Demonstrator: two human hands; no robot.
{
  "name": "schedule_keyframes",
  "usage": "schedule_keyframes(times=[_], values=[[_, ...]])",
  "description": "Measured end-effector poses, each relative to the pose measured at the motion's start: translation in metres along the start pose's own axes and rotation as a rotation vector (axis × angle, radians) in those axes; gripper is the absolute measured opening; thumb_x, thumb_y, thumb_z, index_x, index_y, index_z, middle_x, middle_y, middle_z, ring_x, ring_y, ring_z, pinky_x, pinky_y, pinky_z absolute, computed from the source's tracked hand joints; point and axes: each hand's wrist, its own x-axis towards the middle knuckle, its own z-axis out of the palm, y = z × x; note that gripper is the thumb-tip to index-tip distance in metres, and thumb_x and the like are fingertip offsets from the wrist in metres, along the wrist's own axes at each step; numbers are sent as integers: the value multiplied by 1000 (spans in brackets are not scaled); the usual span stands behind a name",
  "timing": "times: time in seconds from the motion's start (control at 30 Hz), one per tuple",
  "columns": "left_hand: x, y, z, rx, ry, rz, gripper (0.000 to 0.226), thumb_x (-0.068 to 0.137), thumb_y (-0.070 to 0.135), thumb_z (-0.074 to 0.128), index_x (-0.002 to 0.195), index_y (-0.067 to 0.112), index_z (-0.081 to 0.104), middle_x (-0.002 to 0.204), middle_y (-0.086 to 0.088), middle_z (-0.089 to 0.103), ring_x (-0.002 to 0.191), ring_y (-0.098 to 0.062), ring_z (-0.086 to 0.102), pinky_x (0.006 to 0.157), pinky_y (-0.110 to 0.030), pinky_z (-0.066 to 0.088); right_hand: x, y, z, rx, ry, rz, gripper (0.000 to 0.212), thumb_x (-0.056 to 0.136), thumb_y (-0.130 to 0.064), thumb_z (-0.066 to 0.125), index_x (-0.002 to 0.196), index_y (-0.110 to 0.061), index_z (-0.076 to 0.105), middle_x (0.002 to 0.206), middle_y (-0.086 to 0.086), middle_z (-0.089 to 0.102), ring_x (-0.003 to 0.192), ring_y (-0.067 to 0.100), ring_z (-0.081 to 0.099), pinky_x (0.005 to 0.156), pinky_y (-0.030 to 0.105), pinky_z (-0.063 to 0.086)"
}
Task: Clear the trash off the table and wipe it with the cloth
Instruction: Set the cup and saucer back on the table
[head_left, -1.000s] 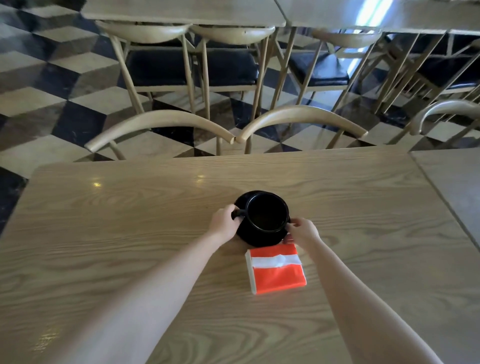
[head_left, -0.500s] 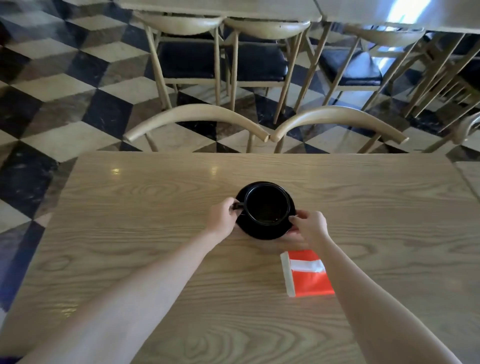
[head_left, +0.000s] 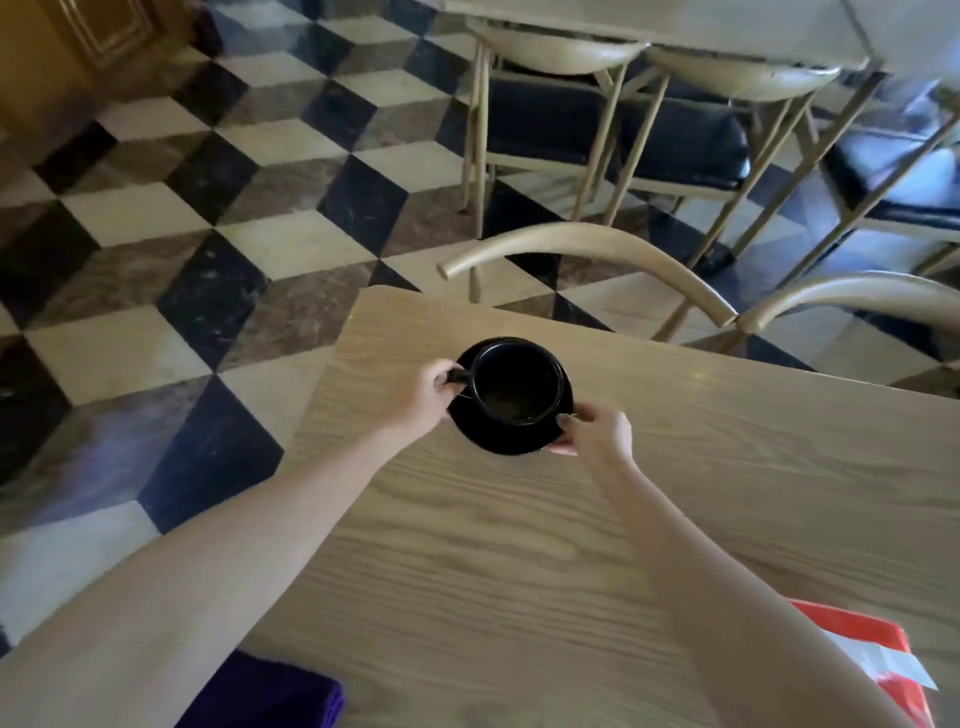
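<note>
Black cup (head_left: 517, 384) on saucer (head_left: 506, 434), far-left part of table (head_left: 675, 467). Left hand (head_left: 418, 397) is pinched on the cup handle; right hand (head_left: 597, 434) is pinched on the saucer rim. Cup best kept level, both lifted together. Counted: one cup, one saucer, one purple cloth (head_left: 275, 693) near edge, one orange packet (head_left: 878, 660) near right.

No readable txt or labels anywhere, incl. the orange packet (head_left: 878, 660).

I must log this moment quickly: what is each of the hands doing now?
Left hand: closed on the handle of the black cup.
Right hand: closed, pinching the rim of the black saucer.
</note>
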Motion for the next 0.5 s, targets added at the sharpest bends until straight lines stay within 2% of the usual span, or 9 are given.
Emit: schedule_keyframes(times=[0.07, 0.13, 0.2, 0.33, 0.5], values=[[7, -10, -27, -24, -11, -35, 23, 93, 5, 49, 113, 1, 58, 76, 1, 57, 76, -17, 59, 54, -17, 55, 1, -13, 28, 11, -8, -6, 20, 86, 0, 59, 96, -13, 70, 59, -1, 72, 54, 18, 72, 59, 28, 61], [16, -20, -51, -25, -11, -56, 24, 93, 5, 48, 116, 1, 57, 87, -10, 58, 85, -20, 60, 66, -27, 59, 2, -25, 54, 7, -18, -13, 19, 86, 0, 58, 95, -13, 70, 66, 3, 72, 51, 16, 71, 52, 23, 59], [23, -28, -70, 18, 10, -63, 25, 93, 6, 49, 116, 2, 57, 96, -17, 59, 90, -22, 61, 73, -33, 57, 2, -35, 74, -8, -29, -15, 18, 87, 0, 58, 91, -14, 69, 69, 4, 71, 51, 14, 71, 53, 23, 59], [33, -43, -99, 61, 24, -51, 23, 93, 6, 49, 114, 6, 60, 107, -19, 64, 96, -27, 64, 73, -34, 56, 1, -46, 106, -33, -11, -13, 31, 87, -1, 57, 69, -26, 62, 63, 2, 70, 48, 12, 69, 55, 23, 59], [40, -54, -114, 54, 31, -83, 23, 92, 6, 50, 113, 9, 61, 111, -26, 62, 101, -32, 63, 80, -44, 58, 1, -48, 129, -32, -33, 13, 26, 88, -2, 55, 71, -20, 62, 63, 5, 70, 57, 19, 72, 69, 34, 62]])
